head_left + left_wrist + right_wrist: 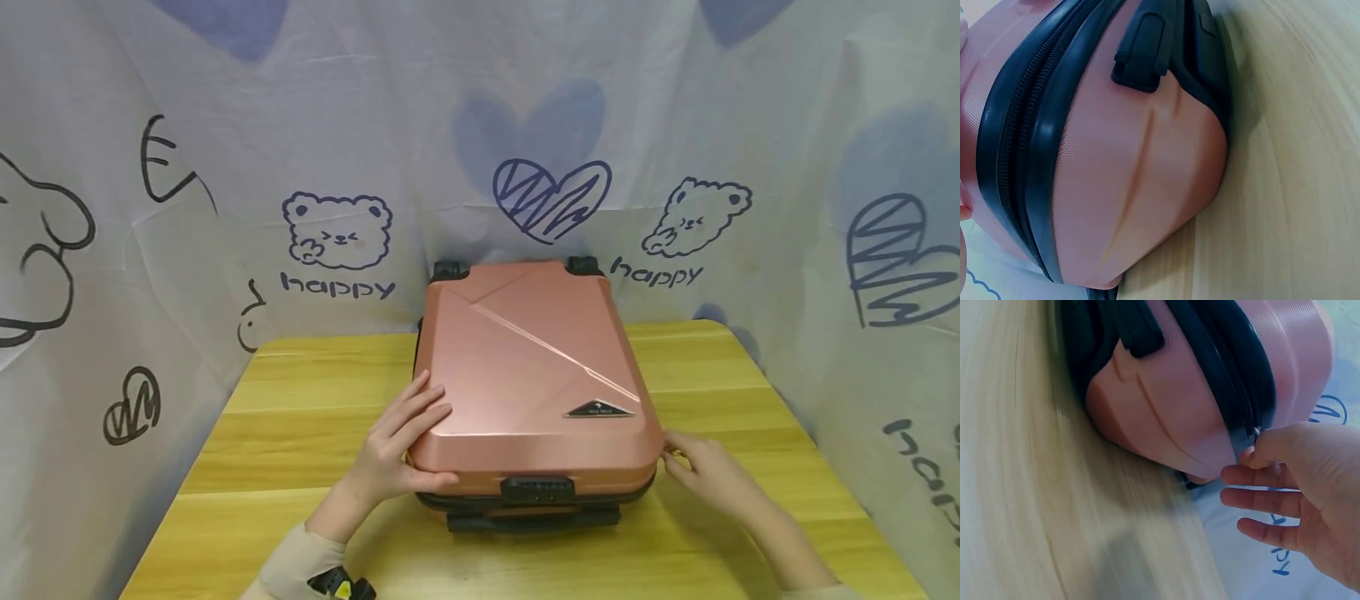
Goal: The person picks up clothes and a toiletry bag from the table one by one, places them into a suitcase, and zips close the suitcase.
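So the whole spot is walled in with pale cloth (420, 108), printed with blue hearts, line-drawn bears and the word "happy". In the head view, a bear is seen at roughly 10 o'clock from the middle of the case and another near 2, with a scribbled heart at 12. A yellow wood-grain table (315, 417) is set up inside it.

A pink suitcase (525, 358) is laid flat mid-table, stretched out towards the far edge at 12. Black wheels (448, 270) are mounted at its 11 and 1, a dark triangular badge (598, 409) is stuck on top around 4, and a black combination lock (537, 489) is fitted at 6, with a black handle (534, 522) seen just below it.

The lid's corner at about 8 o'clock is covered by the left hand (401, 437), fingers kept straight and spread over the top, thumb laid along the front edge, nothing gripped. At about 4 o'clock, a small metal zip pull (1256, 432) is pinched between thumb and forefinger of the right hand (708, 471), its other three fingers held out loosely. Black trim is run along both sides of the zip (1017, 125).
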Demonstrator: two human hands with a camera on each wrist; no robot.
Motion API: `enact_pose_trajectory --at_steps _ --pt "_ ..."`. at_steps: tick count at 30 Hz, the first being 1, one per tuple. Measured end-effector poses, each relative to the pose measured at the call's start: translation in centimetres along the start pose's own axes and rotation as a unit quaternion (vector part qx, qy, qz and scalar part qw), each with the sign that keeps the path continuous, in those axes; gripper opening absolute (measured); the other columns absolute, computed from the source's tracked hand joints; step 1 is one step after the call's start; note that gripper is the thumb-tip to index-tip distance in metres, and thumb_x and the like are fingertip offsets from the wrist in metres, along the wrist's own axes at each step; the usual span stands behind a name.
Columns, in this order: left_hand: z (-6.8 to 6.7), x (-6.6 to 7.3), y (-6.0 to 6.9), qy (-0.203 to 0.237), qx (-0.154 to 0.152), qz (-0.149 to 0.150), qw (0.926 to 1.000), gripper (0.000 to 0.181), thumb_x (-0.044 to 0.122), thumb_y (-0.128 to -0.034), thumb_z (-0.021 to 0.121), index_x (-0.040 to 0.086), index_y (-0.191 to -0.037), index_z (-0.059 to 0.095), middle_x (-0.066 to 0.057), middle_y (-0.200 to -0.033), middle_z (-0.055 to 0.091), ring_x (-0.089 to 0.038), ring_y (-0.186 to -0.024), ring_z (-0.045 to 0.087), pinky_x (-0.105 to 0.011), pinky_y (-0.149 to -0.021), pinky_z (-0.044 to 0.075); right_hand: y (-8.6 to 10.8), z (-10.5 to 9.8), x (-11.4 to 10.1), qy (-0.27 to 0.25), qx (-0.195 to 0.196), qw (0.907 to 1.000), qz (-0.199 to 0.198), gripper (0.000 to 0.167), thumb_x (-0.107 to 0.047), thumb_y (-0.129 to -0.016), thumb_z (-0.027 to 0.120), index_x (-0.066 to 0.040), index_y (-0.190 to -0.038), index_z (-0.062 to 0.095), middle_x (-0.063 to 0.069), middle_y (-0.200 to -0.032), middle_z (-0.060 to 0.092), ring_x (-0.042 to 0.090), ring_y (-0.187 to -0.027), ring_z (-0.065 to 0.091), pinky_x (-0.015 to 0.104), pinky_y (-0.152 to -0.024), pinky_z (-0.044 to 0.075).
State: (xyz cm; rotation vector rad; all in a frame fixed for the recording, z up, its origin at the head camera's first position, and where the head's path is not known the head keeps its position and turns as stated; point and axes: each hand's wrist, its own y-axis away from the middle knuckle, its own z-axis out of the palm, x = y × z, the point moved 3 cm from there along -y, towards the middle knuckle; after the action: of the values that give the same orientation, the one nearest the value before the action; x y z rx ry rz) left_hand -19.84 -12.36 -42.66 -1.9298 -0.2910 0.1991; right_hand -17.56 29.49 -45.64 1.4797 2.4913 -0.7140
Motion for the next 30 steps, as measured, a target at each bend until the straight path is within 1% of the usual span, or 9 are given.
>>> enact_pose_trajectory --at_steps 3,6,8,10,14,22,25,28,30 --pt "0.0 -0.1 -0.2 0.006 -0.004 0.000 1.0000 0.075 0.054 -0.0708 0.081 -0.006 -0.113 0.068 -0.027 -0.125 0.062 -0.047 -0.129 0.050 -0.044 -0.111 0.042 0.3 -0.7 -0.1 0.022 0.025 0.9994 -0.009 0.020 -0.001 -0.085 0.070 -0.019 -0.093 0.069 -0.004 -0.087 0.073 0.010 -0.080 0.068 0.029 -0.066 0.056" --pt "0.0 -0.2 -0.3 0.009 -0.010 -0.001 0.9999 0.075 0.055 -0.0713 0.080 -0.006 -0.114 0.068 -0.026 -0.125 0.062 -0.047 -0.129 0.049 -0.044 -0.112 0.041 0.6 -1.2 0.0 0.042 0.036 0.9984 -0.013 0.020 -0.003 -0.082 0.073 -0.020 -0.093 0.071 -0.005 -0.090 0.074 0.012 -0.082 0.069 0.033 -0.070 0.057" --pt "-0.2 -0.1 -0.2 0.007 -0.015 -0.003 0.9999 0.075 0.055 -0.0712 0.080 -0.005 -0.114 0.067 -0.026 -0.125 0.062 -0.046 -0.130 0.049 -0.043 -0.113 0.040 0.7 -1.3 -0.1 0.058 0.038 0.9975 -0.013 0.020 -0.005 -0.081 0.075 -0.018 -0.096 0.072 -0.003 -0.095 0.074 0.019 -0.088 0.070 0.039 -0.076 0.057" --pt "-0.3 -0.1 -0.2 0.005 -0.019 -0.005 0.9998 0.075 0.055 -0.0710 0.081 -0.005 -0.115 0.067 -0.025 -0.125 0.062 -0.046 -0.130 0.049 -0.043 -0.113 0.040 0.7 -1.1 -0.2 0.062 0.035 0.9974 -0.011 0.022 -0.008 -0.081 0.075 -0.014 -0.102 0.073 0.001 -0.100 0.074 0.025 -0.093 0.070 0.045 -0.081 0.056" --pt "-0.3 -0.1 -0.1 0.003 -0.025 -0.007 0.9997 0.075 0.055 -0.0709 0.081 -0.004 -0.115 0.067 -0.025 -0.126 0.062 -0.047 -0.130 0.049 -0.043 -0.113 0.039 0.4 -0.5 -0.5 0.064 0.037 0.9971 -0.018 0.026 -0.009 -0.081 0.075 -0.007 -0.107 0.070 0.009 -0.104 0.073 0.031 -0.097 0.068 0.049 -0.084 0.055" --pt "-0.2 0.0 0.0 0.007 -0.022 -0.005 0.9997 0.076 0.055 -0.0708 0.081 -0.005 -0.115 0.067 -0.025 -0.126 0.062 -0.046 -0.131 0.048 -0.043 -0.113 0.039 -0.1 0.5 -0.4 0.064 0.020 0.9977 -0.013 0.025 -0.006 -0.082 0.072 -0.006 -0.107 0.070 0.009 -0.100 0.072 0.030 -0.094 0.068 0.048 -0.082 0.056" --pt "-0.2 -0.1 0.0 0.006 -0.021 -0.003 0.9997 0.076 0.055 -0.0708 0.081 -0.005 -0.115 0.067 -0.025 -0.126 0.062 -0.046 -0.130 0.048 -0.043 -0.113 0.039 -0.1 0.5 -0.4 0.076 0.033 0.9962 -0.025 0.020 -0.003 -0.082 0.070 -0.008 -0.102 0.070 0.006 -0.096 0.072 0.026 -0.090 0.069 0.045 -0.079 0.057" --pt "-0.2 -0.1 0.0 0.003 -0.021 -0.003 0.9998 0.076 0.055 -0.0711 0.080 -0.005 -0.115 0.067 -0.025 -0.126 0.062 -0.046 -0.130 0.049 -0.044 -0.113 0.039 0.0 0.2 -0.5 0.092 0.050 0.9936 -0.042 0.016 -0.002 -0.083 0.068 -0.013 -0.094 0.068 0.000 -0.091 0.070 0.020 -0.085 0.067 0.040 -0.075 0.057" --pt "-0.1 -0.1 0.0 0.000 -0.022 -0.003 0.9998 0.075 0.055 -0.0717 0.080 -0.005 -0.116 0.067 -0.025 -0.126 0.062 -0.047 -0.130 0.048 -0.044 -0.113 0.039 0.0 0.1 -0.5 0.102 0.056 0.9920 -0.050 0.013 -0.004 -0.086 0.067 -0.015 -0.092 0.067 -0.003 -0.090 0.069 0.017 -0.085 0.066 0.039 -0.075 0.056"
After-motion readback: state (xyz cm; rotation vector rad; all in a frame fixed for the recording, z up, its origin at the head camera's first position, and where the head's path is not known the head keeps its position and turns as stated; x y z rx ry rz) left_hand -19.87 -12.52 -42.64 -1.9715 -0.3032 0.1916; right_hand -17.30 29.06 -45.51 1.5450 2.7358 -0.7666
